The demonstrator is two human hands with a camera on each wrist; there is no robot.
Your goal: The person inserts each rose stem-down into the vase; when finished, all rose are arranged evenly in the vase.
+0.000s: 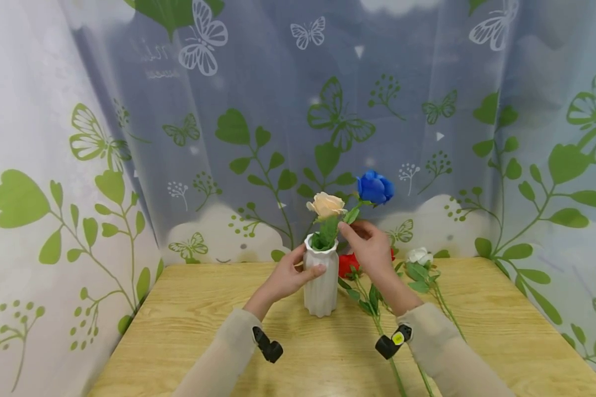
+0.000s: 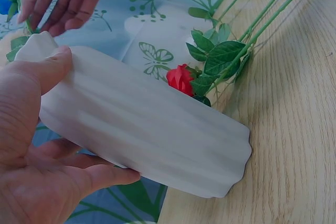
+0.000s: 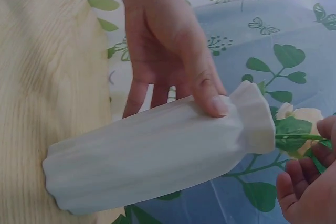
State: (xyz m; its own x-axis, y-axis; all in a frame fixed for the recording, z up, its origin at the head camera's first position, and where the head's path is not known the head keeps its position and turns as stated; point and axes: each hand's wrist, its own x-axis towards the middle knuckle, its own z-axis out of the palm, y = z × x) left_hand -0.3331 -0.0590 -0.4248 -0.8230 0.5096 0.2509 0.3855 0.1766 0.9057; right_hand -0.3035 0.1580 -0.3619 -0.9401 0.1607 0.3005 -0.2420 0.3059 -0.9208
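Note:
A white fluted vase [image 1: 320, 289] stands upright on the table. My left hand [image 1: 287, 277] grips its upper part, thumb across the near side and fingers around the other. From the vase's mouth rises a peach rose [image 1: 326, 205] with green leaves. My right hand [image 1: 372, 251] is just right of the rim and pinches the green stem of a blue rose [image 1: 374, 187], whose bloom leans to the right above the hand. In the right wrist view the pinched stem [image 3: 298, 136] runs to the vase's mouth; its lower end is hidden.
Behind my right forearm a red rose [image 1: 348, 266] lies on the wooden table [image 1: 203, 325], partly covered. A white rose [image 1: 420, 256] lies to its right, long stems pointing toward me. A patterned curtain [image 1: 258, 66] encloses the table at the back and sides.

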